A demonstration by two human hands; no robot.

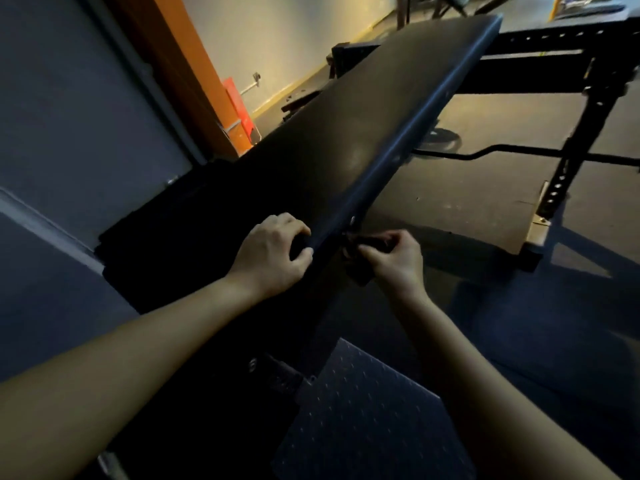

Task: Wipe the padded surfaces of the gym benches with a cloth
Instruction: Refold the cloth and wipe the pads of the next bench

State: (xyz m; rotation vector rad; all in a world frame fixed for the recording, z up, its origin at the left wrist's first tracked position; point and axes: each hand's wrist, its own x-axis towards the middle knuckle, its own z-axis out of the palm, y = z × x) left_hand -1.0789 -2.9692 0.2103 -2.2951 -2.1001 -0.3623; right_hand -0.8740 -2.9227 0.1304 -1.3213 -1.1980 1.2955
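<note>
left hand (273, 252) grips bench pad (346, 126) edge; right hand (393, 259) pinches dark item (367, 241) beneath.

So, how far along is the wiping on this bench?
Done: nothing I can confirm; the bench pad shows no clear wiped streak. In hand: the left hand grips the pad's near edge, while the right hand pinches a small dark piece under that edge; cloth or fitting, I cannot tell. Left: seemingly the whole pad top.

Bare left hand (273, 251), bare right hand (394, 261), bare forearms (138, 358)
</note>
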